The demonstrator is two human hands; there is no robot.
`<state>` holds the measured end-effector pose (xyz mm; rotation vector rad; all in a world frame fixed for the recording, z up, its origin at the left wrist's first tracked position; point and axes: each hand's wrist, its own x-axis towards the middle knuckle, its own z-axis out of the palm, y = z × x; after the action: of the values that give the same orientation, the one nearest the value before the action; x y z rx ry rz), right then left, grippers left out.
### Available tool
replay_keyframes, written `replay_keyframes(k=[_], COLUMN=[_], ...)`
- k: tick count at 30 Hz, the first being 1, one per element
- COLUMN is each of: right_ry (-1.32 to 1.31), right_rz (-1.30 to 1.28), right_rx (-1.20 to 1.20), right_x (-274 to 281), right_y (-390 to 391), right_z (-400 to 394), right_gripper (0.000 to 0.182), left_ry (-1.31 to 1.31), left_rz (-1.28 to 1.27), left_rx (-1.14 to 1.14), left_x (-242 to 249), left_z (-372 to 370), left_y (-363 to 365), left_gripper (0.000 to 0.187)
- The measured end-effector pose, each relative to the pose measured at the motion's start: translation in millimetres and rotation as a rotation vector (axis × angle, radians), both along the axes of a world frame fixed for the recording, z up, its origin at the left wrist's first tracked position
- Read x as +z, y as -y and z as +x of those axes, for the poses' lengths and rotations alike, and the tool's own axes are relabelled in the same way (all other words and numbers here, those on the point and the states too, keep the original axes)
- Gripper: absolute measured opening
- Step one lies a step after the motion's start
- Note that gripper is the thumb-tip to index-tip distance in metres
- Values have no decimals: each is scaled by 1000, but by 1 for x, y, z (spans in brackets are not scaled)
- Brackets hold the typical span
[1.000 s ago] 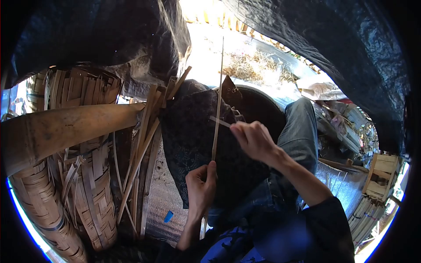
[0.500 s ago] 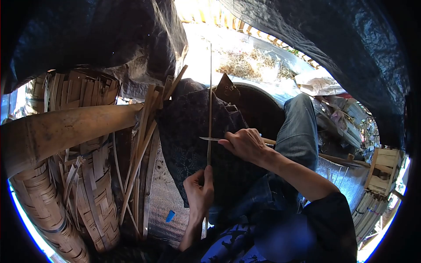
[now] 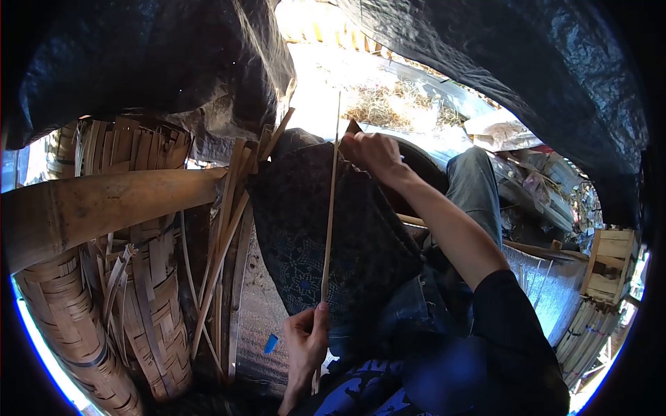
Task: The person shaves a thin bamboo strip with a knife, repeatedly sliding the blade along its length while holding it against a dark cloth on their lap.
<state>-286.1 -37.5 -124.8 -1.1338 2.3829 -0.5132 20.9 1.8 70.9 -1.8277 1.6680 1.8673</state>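
A long, thin bamboo strip (image 3: pixel 329 236) runs nearly upright through the middle of the view, over a dark patterned cloth (image 3: pixel 298 208) on the lap. My left hand (image 3: pixel 307 340) pinches the strip near its lower part, thumb on top. Farther up, my right hand (image 3: pixel 378 156) is closed beside the strip, close to its upper part. The knife seen in that hand a moment earlier is now mostly hidden by the fingers. Behind the right wrist lies a dark round-edged object (image 3: pixel 423 163).
A thick bamboo pole (image 3: pixel 125 204) juts in from the left, above woven bamboo baskets (image 3: pixel 69 319) and split bamboo pieces (image 3: pixel 225 243). Dark plastic sheeting (image 3: pixel 499 62) hangs overhead. Dry straw (image 3: pixel 392 104) lies beyond. A small blue scrap (image 3: pixel 270 343) rests on the ground.
My right hand has moved up and away along the strip, from mid-lap to its upper part. My left hand, still on the strip, has shifted down toward my body.
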Motion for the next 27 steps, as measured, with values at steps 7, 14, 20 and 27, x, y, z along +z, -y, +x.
replay_keyframes(k=[7,14,20,27], right_ry=[799,1297,845,322], right_rz=[-22,-173,-248,-236], right_rx=[-349,-382,-149,194], right_x=[56,81,70,87], right_y=[-24,-16,-22,-86], right_z=[5,22,16,58], right_gripper=[62,40,45,42], left_ry=[-93,-197,-141,-86], left_rz=[-8,-150,-195,-157], left_rx=[-44,-126,-213,-152], left_x=[-29,-36,-58,-63], left_z=[-41,-87,-106,-106], left_y=[22,34,59,59], left_gripper=[47,36,33,34])
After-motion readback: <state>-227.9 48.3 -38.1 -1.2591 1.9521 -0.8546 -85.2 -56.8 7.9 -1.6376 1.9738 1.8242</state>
